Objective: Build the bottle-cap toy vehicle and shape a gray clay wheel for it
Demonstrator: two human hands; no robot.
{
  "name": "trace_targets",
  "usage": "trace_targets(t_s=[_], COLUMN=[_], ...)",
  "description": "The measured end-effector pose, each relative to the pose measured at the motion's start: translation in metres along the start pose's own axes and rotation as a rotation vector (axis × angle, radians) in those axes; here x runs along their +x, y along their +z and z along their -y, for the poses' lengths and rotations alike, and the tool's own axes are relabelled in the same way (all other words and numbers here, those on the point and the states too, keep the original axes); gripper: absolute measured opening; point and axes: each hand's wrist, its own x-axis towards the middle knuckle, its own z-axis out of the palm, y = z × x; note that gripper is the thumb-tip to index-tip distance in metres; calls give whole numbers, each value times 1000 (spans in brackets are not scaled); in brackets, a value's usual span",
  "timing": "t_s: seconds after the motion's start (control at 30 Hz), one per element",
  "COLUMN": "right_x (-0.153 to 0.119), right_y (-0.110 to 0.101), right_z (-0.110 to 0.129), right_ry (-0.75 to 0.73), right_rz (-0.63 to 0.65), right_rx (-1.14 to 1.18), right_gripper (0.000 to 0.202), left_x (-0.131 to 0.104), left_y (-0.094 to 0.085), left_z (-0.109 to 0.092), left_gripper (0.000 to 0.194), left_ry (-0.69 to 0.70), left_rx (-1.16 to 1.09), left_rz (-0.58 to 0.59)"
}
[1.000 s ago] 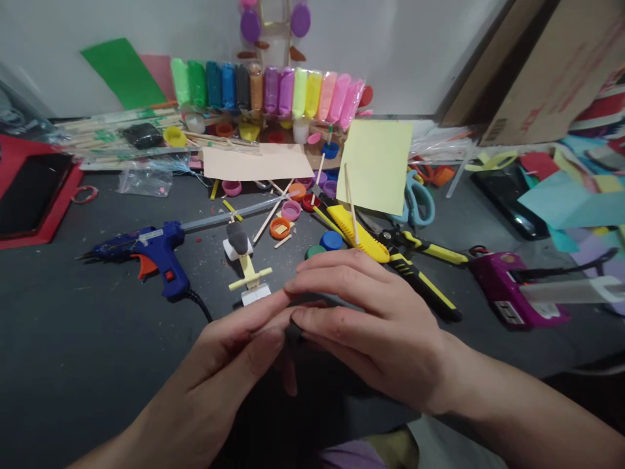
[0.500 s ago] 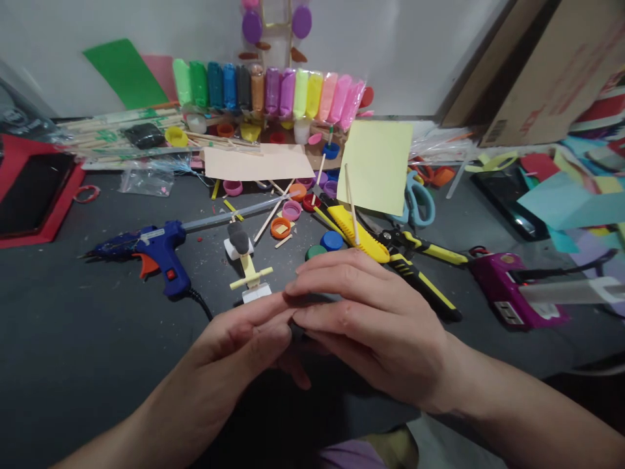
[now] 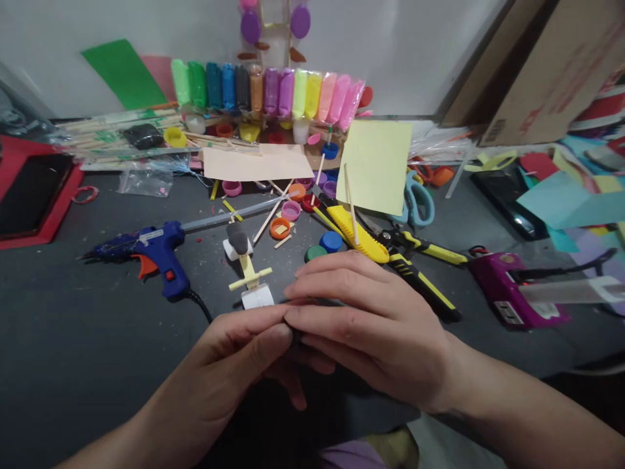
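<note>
My left hand (image 3: 244, 355) and my right hand (image 3: 371, 326) meet at the fingertips low in the middle of the view. Between the left thumb and the right fingers is a small dark piece (image 3: 295, 326), mostly hidden, too covered to name. Just beyond the left fingers stands a small model (image 3: 249, 268) with white wheel-like rolls, a pale yellow body with a crossbar and a dark grey lump on top. A blue glue gun (image 3: 163, 251) lies to its left, with a long clear glue stick in it.
Behind my right hand lie a yellow cutter (image 3: 356, 231), black-yellow pliers (image 3: 422, 280) and bottle caps (image 3: 332, 241). Blue-handled scissors (image 3: 418, 200) are under yellow paper (image 3: 375, 163). A purple power block (image 3: 508, 293) sits right; clay packs (image 3: 271, 91) line the back.
The fingers of my left hand have lowered slightly, showing more of the model's near white roll. My right fingers have shifted a little over the small dark piece.
</note>
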Motion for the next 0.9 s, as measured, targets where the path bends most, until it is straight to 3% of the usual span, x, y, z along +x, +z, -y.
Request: trace_targets(t_s=[0.47,0.6,0.9], right_x=[3,3,3], right_y=[-3,-6,-5], right_z=[1,-1,1], right_ry=[-33,-21,23], right_rz=[-2,-6,-51], right_rx=[-8,31,37], right_gripper=[11,22,11], left_x=[-3,-3,-5], left_y=[0,3,2], left_z=[0,-2,0], left_gripper=[26,24,24], left_ry=[-26,-7,-23], left_rx=[5,-91,-83], left_rz=[-16,-26,-76])
